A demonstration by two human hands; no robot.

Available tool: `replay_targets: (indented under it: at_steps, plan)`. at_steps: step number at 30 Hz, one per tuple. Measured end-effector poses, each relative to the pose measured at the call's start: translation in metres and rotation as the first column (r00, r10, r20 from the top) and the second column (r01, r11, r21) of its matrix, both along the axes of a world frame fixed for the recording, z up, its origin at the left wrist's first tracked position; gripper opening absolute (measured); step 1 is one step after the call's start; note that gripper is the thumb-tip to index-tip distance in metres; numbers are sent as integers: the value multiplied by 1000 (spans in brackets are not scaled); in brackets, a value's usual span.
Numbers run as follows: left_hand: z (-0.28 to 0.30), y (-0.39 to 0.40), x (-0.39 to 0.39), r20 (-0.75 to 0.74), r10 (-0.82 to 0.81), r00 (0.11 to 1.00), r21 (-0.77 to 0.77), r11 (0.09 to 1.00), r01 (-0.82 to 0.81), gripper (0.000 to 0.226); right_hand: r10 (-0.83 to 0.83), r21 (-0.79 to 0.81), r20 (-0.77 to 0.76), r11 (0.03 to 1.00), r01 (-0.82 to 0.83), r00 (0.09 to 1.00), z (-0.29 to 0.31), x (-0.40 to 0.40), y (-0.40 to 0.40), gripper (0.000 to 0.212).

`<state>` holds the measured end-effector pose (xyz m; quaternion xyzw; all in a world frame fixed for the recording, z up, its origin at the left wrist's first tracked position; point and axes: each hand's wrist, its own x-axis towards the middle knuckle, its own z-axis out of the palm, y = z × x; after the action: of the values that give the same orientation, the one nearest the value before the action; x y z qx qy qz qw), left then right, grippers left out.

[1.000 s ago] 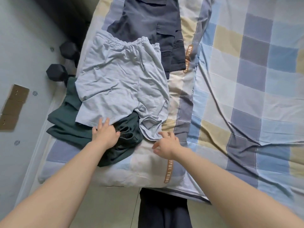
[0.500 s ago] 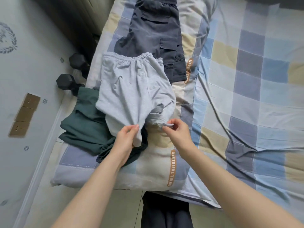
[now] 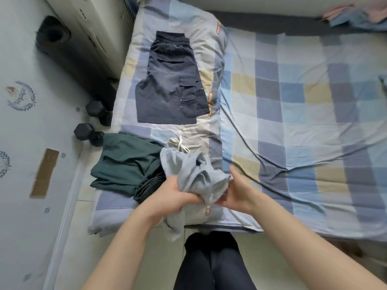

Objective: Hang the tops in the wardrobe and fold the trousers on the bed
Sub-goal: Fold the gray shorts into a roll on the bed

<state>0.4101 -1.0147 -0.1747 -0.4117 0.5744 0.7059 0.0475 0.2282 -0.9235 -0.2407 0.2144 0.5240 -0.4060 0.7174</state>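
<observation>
Head view, the only one. Both hands work at the near edge of the checked blue, grey and yellow bed cover (image 3: 293, 105). The left hand (image 3: 178, 191) has its fingers clenched into a bunched pair of light grey jersey shorts (image 3: 194, 176), and the right hand (image 3: 236, 189) pinches the same cloth from the other side; the white drawstring (image 3: 178, 144) trails off the far end and one leg hangs over the bed edge.

Progress, as a judgement: the dark grey cargo shorts (image 3: 171, 84) lie flat and look folded, so one piece done. The grey shorts are in hand, not folded. The dark green garment (image 3: 125, 164) lies crumpled just left of them, untouched.

Hard to tell: whether the green piece is a top or trousers. No wardrobe or hanger clearly in view. Pink and blue fabrics (image 3: 356, 15) at the far right corner are cut off, type unknown. Right fingertips are hidden under cloth.
</observation>
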Motion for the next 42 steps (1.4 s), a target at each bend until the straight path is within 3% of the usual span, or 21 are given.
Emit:
replay_targets:
  at_steps: [2, 5, 9, 11, 14, 18, 20, 22, 24, 26, 28, 29, 31, 32, 33, 34, 36, 37, 38, 40, 42]
  plan:
    - [14, 16, 6, 29, -278, 960, -103, 955, 280, 18, -117, 59, 91, 992, 112, 989, 2, 0, 8, 65]
    - [20, 33, 15, 76, -390, 918, -138, 907, 397, 28, 26, 170, -95, 985, -10, 995, 12, 5, 15, 30]
    - [24, 41, 30, 158, -319, 934, -96, 937, 336, 11, -92, 55, -441, 990, 129, 893, 32, 2, 40, 26]
    - [25, 41, 34, 150, -336, 930, -14, 940, 342, 28, -155, -87, -545, 988, 129, 824, 56, 1, 57, 20]
    - [27, 49, 28, 5, -292, 956, 127, 949, 289, 57, -170, -278, -692, 960, -42, 702, 96, 5, 92, 20]
    - [32, 72, -16, -33, 102, 994, 190, 977, -94, 86, -44, -384, -805, 800, -462, 592, 136, 17, 144, 33]
    - [36, 93, -47, -68, 220, 973, 239, 951, -198, 85, 49, -314, -870, 712, -628, 491, 142, 20, 170, 39]
    - [42, 115, -75, -116, 390, 914, 277, 896, -347, 55, 85, -214, -928, 678, -703, 364, 142, 17, 191, 36]
    - [51, 147, -103, -112, 532, 839, 237, 835, -497, 27, 88, -142, -953, 713, -687, 289, 138, -3, 224, 27]
    - [60, 176, -121, -105, 564, 819, 174, 821, -544, 13, 131, -90, -938, 801, -591, 320, 135, -31, 253, 25]
    - [67, 209, -138, -101, 536, 838, 97, 843, -528, 14, 197, -7, -931, 833, -553, 308, 129, -64, 290, 25]
    - [68, 224, -143, -106, 518, 849, 68, 855, -514, 16, 286, 115, -937, 793, -598, 199, 124, -79, 307, 22]
    - [72, 258, -156, -133, 478, 868, 16, 877, -480, 18, 481, 418, -871, 612, -671, -104, 121, -111, 347, 18]
    - [74, 271, -161, -135, 458, 879, -15, 886, -464, 18, 520, 485, -837, 557, -674, -171, 123, -125, 363, 20]
    - [75, 289, -169, -137, 423, 896, -51, 900, -433, 15, 524, 475, -839, 577, -665, -145, 128, -141, 381, 29]
    - [77, 300, -174, -134, 385, 913, -84, 914, -398, 13, 485, 394, -874, 659, -640, -38, 136, -152, 392, 42]
    - [81, 322, -185, -138, 302, 943, -145, 936, -321, 19, 243, 72, -928, 860, -505, 281, 159, -174, 404, 66]
    - [83, 329, -188, -146, 271, 951, -166, 941, -294, 26, 127, -75, -899, 898, -433, 419, 171, -179, 404, 72]
    - [88, 338, -193, -160, 247, 956, -179, 945, -274, 29, 62, -166, -864, 902, -399, 500, 181, -183, 405, 70]
    - [97, 348, -199, -165, 245, 955, -185, 944, -274, 43, 17, -259, -833, 871, -417, 552, 192, -187, 404, 44]
    - [103, 353, -209, -139, 281, 950, -189, 934, -304, 49, -92, -340, -853, 845, -412, 514, 200, -186, 405, 19]
